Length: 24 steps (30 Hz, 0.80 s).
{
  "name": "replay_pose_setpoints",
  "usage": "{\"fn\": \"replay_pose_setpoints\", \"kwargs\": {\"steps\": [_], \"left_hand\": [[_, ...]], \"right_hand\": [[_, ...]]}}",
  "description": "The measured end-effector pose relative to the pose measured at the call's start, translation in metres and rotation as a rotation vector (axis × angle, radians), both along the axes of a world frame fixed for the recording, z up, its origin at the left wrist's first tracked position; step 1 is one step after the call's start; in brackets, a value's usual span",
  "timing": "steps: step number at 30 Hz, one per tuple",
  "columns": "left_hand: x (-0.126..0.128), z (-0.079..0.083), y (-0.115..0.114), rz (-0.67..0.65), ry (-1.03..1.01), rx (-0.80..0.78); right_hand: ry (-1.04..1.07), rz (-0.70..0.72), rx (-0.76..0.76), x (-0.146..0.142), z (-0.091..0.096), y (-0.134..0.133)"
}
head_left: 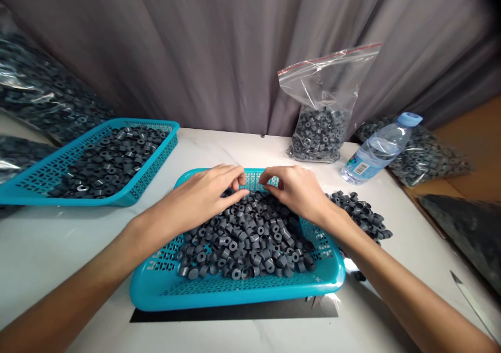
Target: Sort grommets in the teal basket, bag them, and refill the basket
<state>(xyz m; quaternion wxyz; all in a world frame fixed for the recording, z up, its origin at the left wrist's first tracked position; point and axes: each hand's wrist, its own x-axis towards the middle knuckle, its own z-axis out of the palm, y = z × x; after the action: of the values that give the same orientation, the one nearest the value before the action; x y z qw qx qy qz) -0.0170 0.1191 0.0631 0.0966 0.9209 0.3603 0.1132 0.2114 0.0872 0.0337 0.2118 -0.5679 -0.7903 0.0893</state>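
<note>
A turquoise plastic basket (235, 293) stands in front of me, filled with small dark grey plastic caps (254, 238), some showing a round hole. My left hand (223, 186) is over the far side of the basket, fingers bent and thumb stretched apart from them. Facing it, my right hand (291, 186) hovers above the far right part of the caps, with a gap between its curved fingers and thumb. No cap shows in either hand. The inner fingers are partly hidden.
At left, a second turquoise basket (146, 183) holds more caps beside large bags of them (47, 87). A zip bag (321, 134) stands behind, a water bottle (378, 149) right of it. A loose heap of caps (362, 215) lies right, near a pointed metal tool (469, 301).
</note>
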Motion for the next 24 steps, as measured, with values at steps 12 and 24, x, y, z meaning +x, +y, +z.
{"fn": "replay_pose_setpoints", "kwargs": {"steps": [12,24], "left_hand": [[0.001,0.005,-0.004,-0.025,-0.094,-0.038],[0.020,0.002,-0.016,0.045,-0.550,-0.324]], "right_hand": [[0.121,0.105,-0.061,0.004,0.006,-0.002],[0.892,0.176,-0.429,0.004,0.016,-0.001]]}}
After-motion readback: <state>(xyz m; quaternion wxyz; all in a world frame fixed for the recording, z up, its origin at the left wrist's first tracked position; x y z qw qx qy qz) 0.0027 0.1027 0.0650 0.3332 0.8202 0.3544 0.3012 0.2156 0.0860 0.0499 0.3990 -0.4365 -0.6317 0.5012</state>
